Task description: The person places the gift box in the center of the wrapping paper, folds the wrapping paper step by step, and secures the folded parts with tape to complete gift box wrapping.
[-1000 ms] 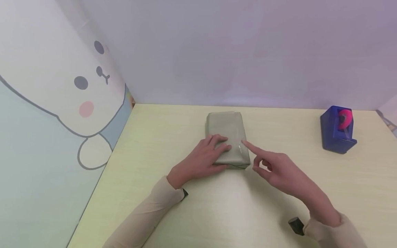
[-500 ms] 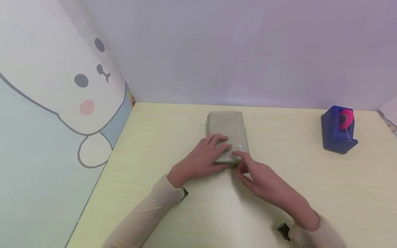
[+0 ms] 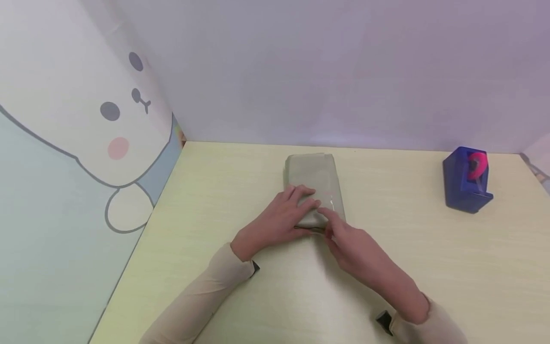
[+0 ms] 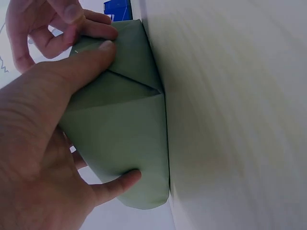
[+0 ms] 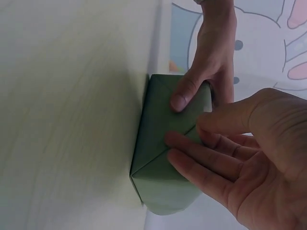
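Observation:
A box-shaped package (image 3: pixel 311 169) wrapped in grey-green paper lies on the table, folded flaps (image 4: pixel 129 72) on its near end. My left hand (image 3: pixel 277 220) holds it down. Two fingers show on top, the left thumb (image 4: pixel 98 55) presses the near end, and another finger (image 4: pixel 127 179) bears on the left side. My right hand (image 3: pixel 356 246) is at the near right corner. Its index finger reaches over the top edge beside the left fingers, and two fairly straight fingers (image 5: pixel 201 158) press the end flaps. The right thumb (image 5: pixel 225 119) is at the upper edge.
A blue tape dispenser (image 3: pixel 466 179) with a pink core stands at the back right of the pale wooden table (image 3: pixel 232 177). A plain wall (image 3: pixel 322 71) rises behind, and a cartoon-printed panel (image 3: pixel 73 143) borders the left.
My right hand has moved left from beside the package's right edge to its near end, fingers now on the flaps. My left hand and the package have stayed put.

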`<state>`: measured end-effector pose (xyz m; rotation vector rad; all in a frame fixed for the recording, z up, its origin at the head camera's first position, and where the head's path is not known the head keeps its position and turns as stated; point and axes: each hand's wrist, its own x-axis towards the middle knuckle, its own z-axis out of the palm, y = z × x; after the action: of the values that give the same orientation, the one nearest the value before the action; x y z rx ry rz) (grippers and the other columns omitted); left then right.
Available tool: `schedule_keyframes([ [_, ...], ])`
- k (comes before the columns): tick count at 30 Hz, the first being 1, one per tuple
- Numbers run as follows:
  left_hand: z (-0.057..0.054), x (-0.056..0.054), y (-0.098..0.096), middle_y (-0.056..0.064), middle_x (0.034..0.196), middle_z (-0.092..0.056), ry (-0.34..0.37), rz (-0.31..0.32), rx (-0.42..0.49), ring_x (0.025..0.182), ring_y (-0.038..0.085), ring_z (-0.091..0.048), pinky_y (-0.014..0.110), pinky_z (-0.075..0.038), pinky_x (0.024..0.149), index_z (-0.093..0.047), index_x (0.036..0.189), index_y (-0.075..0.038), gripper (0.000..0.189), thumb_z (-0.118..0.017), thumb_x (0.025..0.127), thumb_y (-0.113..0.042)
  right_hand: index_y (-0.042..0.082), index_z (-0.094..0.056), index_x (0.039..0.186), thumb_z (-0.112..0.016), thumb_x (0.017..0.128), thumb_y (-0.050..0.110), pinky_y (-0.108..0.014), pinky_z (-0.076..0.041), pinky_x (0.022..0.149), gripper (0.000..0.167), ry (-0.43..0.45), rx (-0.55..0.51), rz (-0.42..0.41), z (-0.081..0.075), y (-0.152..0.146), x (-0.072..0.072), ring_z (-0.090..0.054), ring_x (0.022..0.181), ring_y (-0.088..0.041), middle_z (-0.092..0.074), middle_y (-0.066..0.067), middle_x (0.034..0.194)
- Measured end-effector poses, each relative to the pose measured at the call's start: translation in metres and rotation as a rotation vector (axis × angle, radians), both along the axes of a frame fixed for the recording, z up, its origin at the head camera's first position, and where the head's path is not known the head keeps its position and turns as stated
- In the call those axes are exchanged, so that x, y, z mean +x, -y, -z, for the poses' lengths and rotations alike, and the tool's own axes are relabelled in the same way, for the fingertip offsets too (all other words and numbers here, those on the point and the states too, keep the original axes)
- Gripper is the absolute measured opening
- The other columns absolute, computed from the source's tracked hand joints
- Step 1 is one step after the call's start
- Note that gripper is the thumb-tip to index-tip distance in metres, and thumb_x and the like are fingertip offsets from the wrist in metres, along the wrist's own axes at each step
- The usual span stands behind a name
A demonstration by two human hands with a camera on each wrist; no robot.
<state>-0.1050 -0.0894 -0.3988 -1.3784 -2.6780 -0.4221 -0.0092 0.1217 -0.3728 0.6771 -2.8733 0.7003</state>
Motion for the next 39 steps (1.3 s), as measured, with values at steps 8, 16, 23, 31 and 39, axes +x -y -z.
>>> schedule_keyframes([
  [8,0.0,0.001,0.0,0.007,0.154,-0.047,-0.032,0.003,-0.001,0.127,0.026,-0.048,0.041,-0.048,0.097,-0.056,0.135,-0.024,0.057,-0.077,0.091,-0.053,0.006,-0.044,0.147,-0.075,0.091,0.003,-0.021,-0.039,0.047,0.065,-0.092,0.068,0.062,0.003,0.012,0.002,-0.043,0.053,-0.003,-0.071,-0.005,0.092],
  [16,0.001,0.0,0.0,0.006,0.154,-0.046,-0.032,0.003,-0.008,0.127,0.025,-0.047,0.042,-0.049,0.096,-0.055,0.133,-0.023,0.055,-0.075,0.092,-0.054,0.009,-0.045,0.146,-0.082,0.088,0.012,-0.024,-0.037,0.044,0.069,-0.168,0.113,0.108,0.008,0.016,0.002,-0.041,0.049,-0.005,-0.069,0.001,0.079],
  [23,0.0,0.0,0.001,0.006,0.153,-0.045,-0.041,0.008,-0.005,0.126,0.025,-0.046,0.042,-0.049,0.096,-0.055,0.131,-0.022,0.053,-0.077,0.092,-0.05,0.012,-0.047,0.144,-0.085,0.088,0.02,-0.026,-0.037,0.041,0.068,-0.243,0.138,0.148,0.009,0.022,0.0,-0.042,0.047,-0.005,-0.067,0.002,0.071],
  [31,-0.001,0.0,0.001,0.006,0.153,-0.044,-0.043,0.004,-0.015,0.129,0.026,-0.046,0.043,-0.049,0.098,-0.055,0.132,-0.022,0.054,-0.076,0.092,-0.05,0.008,-0.052,0.141,-0.085,0.088,0.022,-0.03,-0.038,0.039,0.065,-0.299,0.194,0.18,0.009,0.026,-0.001,-0.041,0.044,-0.007,-0.076,-0.01,0.081],
  [39,0.0,0.0,0.001,0.007,0.154,-0.046,-0.043,0.006,-0.016,0.129,0.026,-0.047,0.042,-0.048,0.097,-0.054,0.139,-0.022,0.058,-0.076,0.093,-0.051,0.013,-0.053,0.135,-0.085,0.086,0.016,-0.023,-0.035,0.042,0.059,-0.274,0.141,0.113,0.007,0.029,0.004,-0.039,0.046,-0.002,-0.064,0.005,0.065],
])
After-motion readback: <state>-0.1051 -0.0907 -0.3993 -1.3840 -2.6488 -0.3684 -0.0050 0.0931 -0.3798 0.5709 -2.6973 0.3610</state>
